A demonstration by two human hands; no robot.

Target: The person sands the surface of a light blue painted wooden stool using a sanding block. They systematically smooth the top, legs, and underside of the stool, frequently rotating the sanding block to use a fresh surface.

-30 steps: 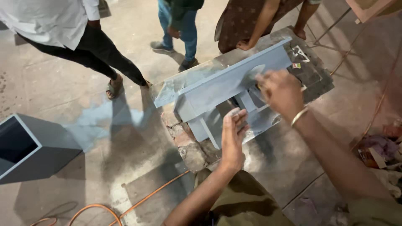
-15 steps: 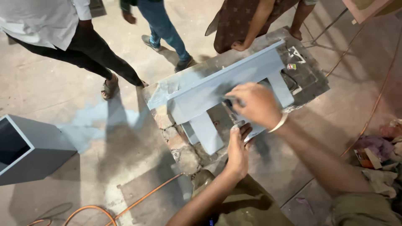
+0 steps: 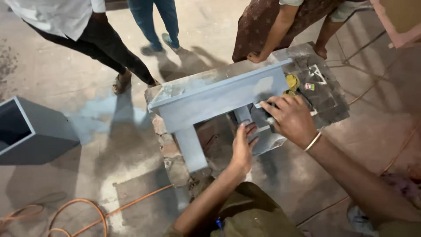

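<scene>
Hands are working on the grey stool (image 3: pixel 219 103): left hand (image 3: pixel 242 147) is bracing flat, fingers apart; right hand (image 3: pixel 291 118) is rubbing, fingers clamped on a pad (image 3: pixel 268 115). Keep pressure even.

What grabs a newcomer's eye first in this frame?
The blue-grey painted metal frame lying on its side on a brick block at centre. The right hand presses something small against it while the left hand braces a leg. A blue-grey open box sits far left, with an orange hose coiled below.
</scene>
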